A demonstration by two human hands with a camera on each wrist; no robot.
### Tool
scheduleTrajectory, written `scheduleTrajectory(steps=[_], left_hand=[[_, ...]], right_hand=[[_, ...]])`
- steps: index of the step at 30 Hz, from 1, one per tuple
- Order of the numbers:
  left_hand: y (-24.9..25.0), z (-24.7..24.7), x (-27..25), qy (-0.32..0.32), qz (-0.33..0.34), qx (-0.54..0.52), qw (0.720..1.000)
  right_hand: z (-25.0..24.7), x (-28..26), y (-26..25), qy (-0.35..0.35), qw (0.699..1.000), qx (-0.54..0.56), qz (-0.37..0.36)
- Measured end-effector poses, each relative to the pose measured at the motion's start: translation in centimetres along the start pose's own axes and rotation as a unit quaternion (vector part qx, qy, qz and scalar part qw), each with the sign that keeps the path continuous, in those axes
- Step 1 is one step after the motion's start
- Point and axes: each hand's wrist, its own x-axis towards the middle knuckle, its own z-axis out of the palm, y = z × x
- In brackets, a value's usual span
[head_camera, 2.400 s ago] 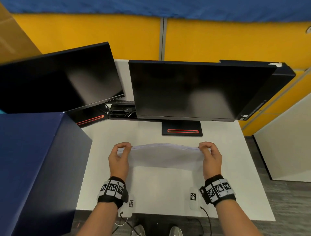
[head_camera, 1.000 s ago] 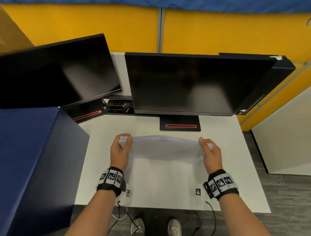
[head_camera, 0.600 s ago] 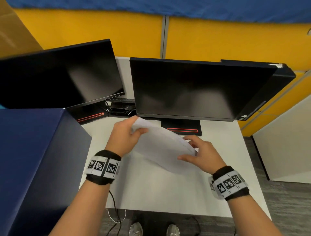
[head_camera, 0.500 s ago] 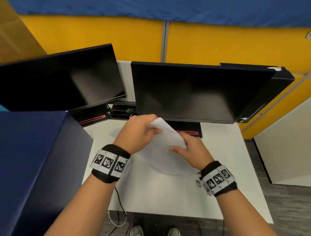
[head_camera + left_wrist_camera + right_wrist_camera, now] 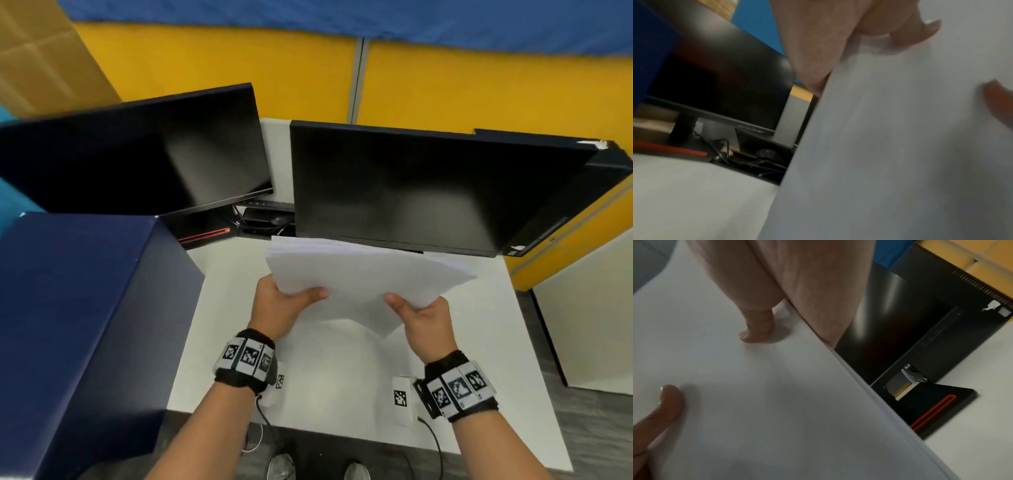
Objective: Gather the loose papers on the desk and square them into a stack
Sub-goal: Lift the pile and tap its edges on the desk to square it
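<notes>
papers: one white stack (image 5: 363, 274), held up above the table (image 5: 342, 370), none loose in view
left hand (image 5: 277, 308): thumb on top, fingers under, clamped on near-left edge
right hand (image 5: 424, 318): same pinch, near-right corner
key relation: stack reaches away from both hands toward the monitor (image 5: 428, 185), long axis left-right, tilted; both hands equally near
edges: far-left sheets look slightly fanned
next (judgement): tap an edge down on table
containers: none visible
</notes>
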Motion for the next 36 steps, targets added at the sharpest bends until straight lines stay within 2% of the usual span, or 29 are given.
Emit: scheduleTrajectory(steps=[3,10,14,17,22,27,34,36], left_hand=[[-2.0,0.3,-0.1,0.008,-0.018,-0.025,1.0],[-9.1,1.6,1.0,0.028,-0.105,-0.023,0.994],[-13.5,1.7,1.1,0.008,-0.151,0.041,0.988],[-15.5,1.8,0.9,-0.004,-0.134,0.108,0.985],[-14.7,2.6,0.7,0.054,-0.066,0.163,0.983],[-14.5,2.6,0.6,0.068,-0.002,0.174,0.982],[-9.6,2.2,-2.1,0.055,0.016,0.095,0.994],[-7.1,0.6,-3.3,0.056,0.013,0.091,0.994]], right_hand=[[-0.3,0.0,1.7,-0.027,0.999,-0.02,0.023],[0.9,1.0,8.1,-0.035,0.99,-0.04,0.133],[1.1,1.7,11.1,-0.048,0.976,-0.127,0.17],[1.3,2.3,11.9,-0.033,0.974,-0.14,0.172],[0.9,2.6,11.3,-0.021,0.974,-0.127,0.184],[0.0,1.8,9.6,-0.027,0.978,-0.098,0.185],[-2.6,-0.9,6.7,-0.062,0.982,-0.096,0.151],[-4.1,-3.0,6.9,-0.079,0.982,-0.021,0.171]])
